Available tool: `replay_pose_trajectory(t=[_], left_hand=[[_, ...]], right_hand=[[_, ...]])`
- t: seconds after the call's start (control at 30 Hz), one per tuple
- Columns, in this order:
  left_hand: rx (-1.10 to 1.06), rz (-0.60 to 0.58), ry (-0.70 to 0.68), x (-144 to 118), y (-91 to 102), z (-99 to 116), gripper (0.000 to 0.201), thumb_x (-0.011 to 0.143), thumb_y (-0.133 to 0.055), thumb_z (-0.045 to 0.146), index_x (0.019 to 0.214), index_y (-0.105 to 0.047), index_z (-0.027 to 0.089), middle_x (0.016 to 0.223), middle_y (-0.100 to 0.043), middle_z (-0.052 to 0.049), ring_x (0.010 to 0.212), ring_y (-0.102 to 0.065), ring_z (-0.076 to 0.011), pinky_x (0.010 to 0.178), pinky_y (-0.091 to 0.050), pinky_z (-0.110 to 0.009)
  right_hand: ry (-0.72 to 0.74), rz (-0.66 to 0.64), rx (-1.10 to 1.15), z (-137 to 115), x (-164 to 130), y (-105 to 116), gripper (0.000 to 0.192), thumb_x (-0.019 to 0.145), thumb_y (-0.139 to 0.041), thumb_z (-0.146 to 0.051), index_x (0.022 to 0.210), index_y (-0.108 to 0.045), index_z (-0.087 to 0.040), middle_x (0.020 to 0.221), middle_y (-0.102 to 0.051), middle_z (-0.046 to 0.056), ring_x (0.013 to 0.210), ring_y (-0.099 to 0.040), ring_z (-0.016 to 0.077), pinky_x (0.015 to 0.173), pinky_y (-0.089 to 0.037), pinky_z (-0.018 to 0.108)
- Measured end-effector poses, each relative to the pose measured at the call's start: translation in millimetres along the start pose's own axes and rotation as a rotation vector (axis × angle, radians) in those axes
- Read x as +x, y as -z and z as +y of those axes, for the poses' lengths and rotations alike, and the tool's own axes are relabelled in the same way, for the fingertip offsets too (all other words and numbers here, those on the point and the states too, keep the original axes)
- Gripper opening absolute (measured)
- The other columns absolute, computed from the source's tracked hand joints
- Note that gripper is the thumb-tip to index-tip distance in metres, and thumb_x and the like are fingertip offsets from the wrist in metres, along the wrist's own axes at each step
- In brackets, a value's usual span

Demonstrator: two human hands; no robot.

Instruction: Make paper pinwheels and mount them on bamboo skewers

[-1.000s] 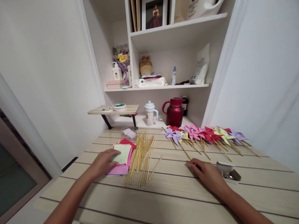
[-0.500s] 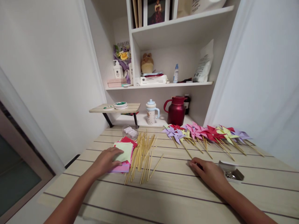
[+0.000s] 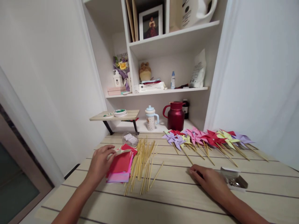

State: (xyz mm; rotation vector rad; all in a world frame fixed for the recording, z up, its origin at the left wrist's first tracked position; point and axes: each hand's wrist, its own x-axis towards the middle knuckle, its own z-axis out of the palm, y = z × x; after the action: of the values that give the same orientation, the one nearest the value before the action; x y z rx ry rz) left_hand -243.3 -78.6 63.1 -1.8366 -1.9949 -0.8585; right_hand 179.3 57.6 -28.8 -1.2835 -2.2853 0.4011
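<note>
Paper squares (image 3: 119, 164) at lower left now show red, the pale sheet (image 3: 123, 151) peeled up, apparently separated, in the left hand (image 3: 101, 161)'s pinching grip; the right hand (image 3: 209, 179)'s grip I cannot tell.

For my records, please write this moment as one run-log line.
left hand: pinches pale sheet, raised over red paper; right hand: rests on table beside open box; wooden sticks: between hands

soft, fairly even indoor light. the wall (image 3: 259, 77) at right is palest, the door (image 3: 18, 183) at lower left dim. a faint shadow falls beside the left forearm (image 3: 79, 193). edges stretch wide-angle; print on the white bag (image 3: 198, 73) seems too soft to read.
</note>
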Motion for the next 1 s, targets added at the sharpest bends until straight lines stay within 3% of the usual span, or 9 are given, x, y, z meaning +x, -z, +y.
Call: replay_pose_trajectory(t=[0.1,0.2,0.33,0.5,0.67,0.77,0.83,0.93,1.0], left_hand=[[0.054,0.180,-0.067,14,9.8,25,0.021,0.087,-0.052,0.032,0.084,-0.071,0.024,0.105,-0.074,-0.008,0.101,-0.065,-0.0301,0.093,-0.043,-0.050],[0.046,0.339,-0.197,33,4.7,71,0.021,0.091,-0.051,0.031,0.084,-0.069,0.025,0.095,-0.075,-0.005,0.094,-0.066,-0.0260,0.092,-0.043,-0.047],[-0.022,0.435,-0.379,50,-27.7,137,0.014,0.093,-0.051,0.025,0.091,-0.066,0.023,0.091,-0.074,-0.004,0.088,-0.067,-0.0222,0.097,-0.040,-0.046],[-0.058,0.513,-0.590,49,-74.6,187,0.014,0.089,-0.059,0.013,0.098,-0.064,0.023,0.092,-0.076,-0.003,0.085,-0.068,-0.0208,0.099,-0.037,-0.049],[-0.072,0.549,-0.709,38,-110.1,200,0.021,0.085,-0.064,0.010,0.104,-0.064,0.021,0.094,-0.076,-0.005,0.086,-0.069,-0.0202,0.102,-0.035,-0.048],[-0.050,0.512,-0.759,33,-129.6,194,0.027,0.087,-0.061,0.010,0.111,-0.063,0.024,0.100,-0.075,-0.005,0.094,-0.067,-0.0207,0.105,-0.032,-0.049],[-0.031,0.497,-0.728,32,-140.9,188,0.031,0.088,-0.061,0.012,0.115,-0.063,0.028,0.104,-0.073,-0.005,0.099,-0.065,-0.0217,0.106,-0.033,-0.050],[-0.111,0.470,-0.512,33,-154.1,181,0.036,0.087,-0.065,0.022,0.121,-0.061,0.031,0.114,-0.066,-0.009,0.111,-0.059,-0.0262,0.107,-0.032,-0.053],[-0.342,0.412,-0.214,35,-160.4,179,0.041,0.089,-0.062,0.032,0.129,-0.056,0.028,0.127,-0.057,-0.013,0.125,-0.049,-0.0299,0.110,-0.028,-0.055]], right_hand=[[0.057,0.025,0.138,-20,11,8,0.030,0.091,-0.044,-0.043,0.084,-0.067,-0.025,0.079,-0.074,0.005,0.073,-0.068,0.0246,0.062,-0.044,0.031],[0.015,0.000,0.497,-48,31,19,0.036,0.086,-0.051,-0.042,0.116,-0.059,-0.024,0.064,-0.063,-0.002,0.051,-0.059,0.0176,0.046,-0.041,0.026],[-0.063,0.025,0.975,-65,54,29,0.071,0.083,-0.058,-0.043,0.145,-0.027,-0.026,0.065,-0.062,-0.007,0.041,-0.056,0.0119,0.040,-0.038,0.020],[-0.027,0.077,1.021,-45,50,31,0.095,0.076,-0.068,-0.033,0.152,-0.012,-0.027,0.053,-0.053,-0.014,0.039,-0.055,0.0112,0.040,-0.040,0.020],[-0.045,0.027,1.090,-30,45,33,0.085,0.071,-0.073,-0.030,0.145,-0.031,-0.025,0.052,-0.056,-0.013,0.041,-0.061,0.0129,0.041,-0.041,0.020],[-0.108,0.073,1.139,-29,49,30,0.049,0.067,-0.074,-0.034,0.112,-0.058,-0.021,0.050,-0.059,-0.010,0.043,-0.062,0.0137,0.044,-0.043,0.021],[-0.142,0.146,1.178,-29,53,26,0.033,0.065,-0.077,-0.037,0.087,-0.060,-0.020,0.052,-0.061,-0.007,0.046,-0.063,0.0144,0.047,-0.045,0.023],[-0.119,0.223,1.215,-25,55,20,0.034,0.062,-0.083,-0.041,0.074,-0.058,-0.020,0.058,-0.062,-0.005,0.052,-0.064,0.0157,0.054,-0.049,0.028],[-0.084,0.260,1.212,-21,56,17,0.032,0.062,-0.084,-0.040,0.073,-0.061,-0.020,0.060,-0.063,-0.003,0.058,-0.064,0.0170,0.060,-0.051,0.029]])
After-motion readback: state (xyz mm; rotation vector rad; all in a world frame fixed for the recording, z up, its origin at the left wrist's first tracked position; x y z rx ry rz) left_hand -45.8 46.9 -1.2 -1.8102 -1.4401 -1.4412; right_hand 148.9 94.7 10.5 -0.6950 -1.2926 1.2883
